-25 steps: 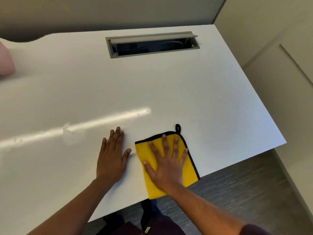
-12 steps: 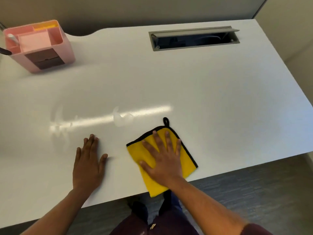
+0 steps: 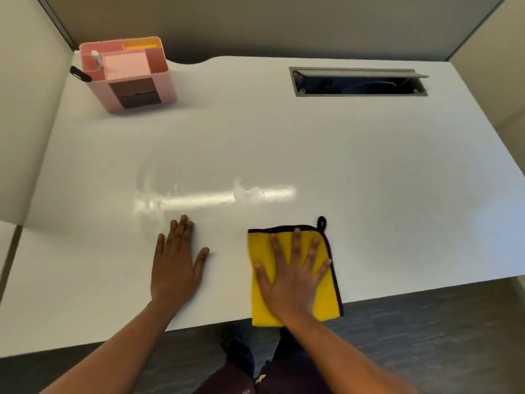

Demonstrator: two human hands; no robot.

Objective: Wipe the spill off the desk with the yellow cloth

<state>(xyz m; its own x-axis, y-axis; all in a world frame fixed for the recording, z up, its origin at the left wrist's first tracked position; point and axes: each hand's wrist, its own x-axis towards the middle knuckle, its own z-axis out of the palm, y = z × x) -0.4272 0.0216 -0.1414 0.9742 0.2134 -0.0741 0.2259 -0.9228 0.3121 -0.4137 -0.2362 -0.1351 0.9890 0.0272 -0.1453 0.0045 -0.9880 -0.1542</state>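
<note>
cloth (image 3: 324, 297) under right hand (image 3: 289, 282) squared up since earlier.

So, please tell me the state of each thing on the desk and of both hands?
yellow cloth: flat, near edge hanging over the desk's front edge
right hand: open, pressed flat on the cloth
left hand: open, flat on the bare desk
spill: wet, not yet wiped
cable hatch: lid open
pink organizer: upright
</note>
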